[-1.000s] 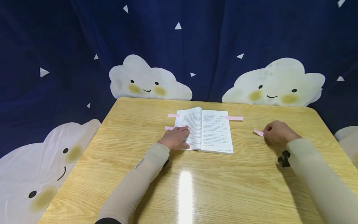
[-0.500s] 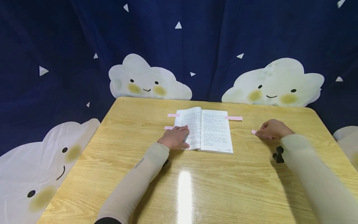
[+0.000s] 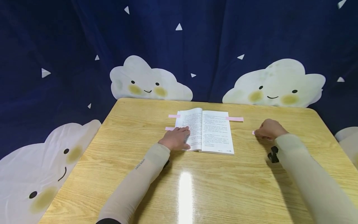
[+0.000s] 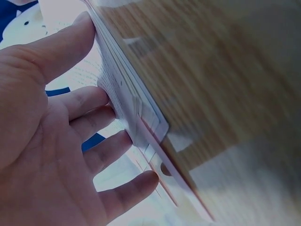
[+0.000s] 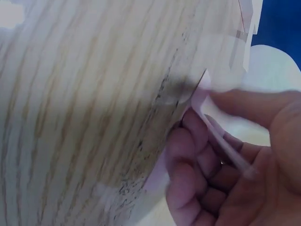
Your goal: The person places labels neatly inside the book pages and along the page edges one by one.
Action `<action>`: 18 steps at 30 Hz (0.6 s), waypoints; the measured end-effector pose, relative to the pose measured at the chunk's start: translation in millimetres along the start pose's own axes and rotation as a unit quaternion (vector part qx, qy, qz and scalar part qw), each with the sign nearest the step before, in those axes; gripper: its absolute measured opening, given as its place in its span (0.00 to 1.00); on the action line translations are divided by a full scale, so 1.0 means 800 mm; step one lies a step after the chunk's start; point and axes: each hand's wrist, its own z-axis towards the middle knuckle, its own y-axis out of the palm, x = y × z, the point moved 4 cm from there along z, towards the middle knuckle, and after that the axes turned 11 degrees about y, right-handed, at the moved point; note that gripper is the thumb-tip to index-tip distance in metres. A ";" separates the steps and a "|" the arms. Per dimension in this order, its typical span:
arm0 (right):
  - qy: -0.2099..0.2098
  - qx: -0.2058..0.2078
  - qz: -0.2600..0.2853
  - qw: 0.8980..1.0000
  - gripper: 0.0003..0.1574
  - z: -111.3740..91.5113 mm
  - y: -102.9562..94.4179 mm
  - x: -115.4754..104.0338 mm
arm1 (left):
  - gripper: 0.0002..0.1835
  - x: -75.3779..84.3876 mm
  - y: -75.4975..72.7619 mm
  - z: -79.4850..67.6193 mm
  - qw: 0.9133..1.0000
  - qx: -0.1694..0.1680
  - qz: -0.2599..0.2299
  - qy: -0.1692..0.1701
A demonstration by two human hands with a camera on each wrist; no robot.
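Note:
An open book (image 3: 216,132) lies on the wooden table, its printed pages facing up. My left hand (image 3: 175,138) rests on the left page, fingers spread and fairly straight; in the left wrist view its fingertips (image 4: 123,141) lie along the page edges. To the right of the book, my right hand (image 3: 269,129) pinches a pink sticky strip (image 3: 253,133) low over the table. The right wrist view shows the thin strip (image 5: 200,98) between thumb and forefinger, the other fingers curled. Most of the strip is hidden by the hand in the head view.
Two pink page tabs stick out from the book's left side, an upper tab (image 3: 174,116) and a lower tab (image 3: 169,128). Another pink tab (image 3: 235,119) juts from the right page. Behind the table (image 3: 229,186) hangs a dark blue curtain (image 3: 207,37) with cloud prints.
My right hand has shifted a little to the left with the pink sticky strip, and less of the strip shows past the fingers. My left hand stays on the page.

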 end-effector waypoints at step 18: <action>0.042 -0.053 0.008 0.998 0.26 0.008 -0.005 0.006 | 0.40 0.003 0.001 -0.001 1.000 0.006 -0.005 0.000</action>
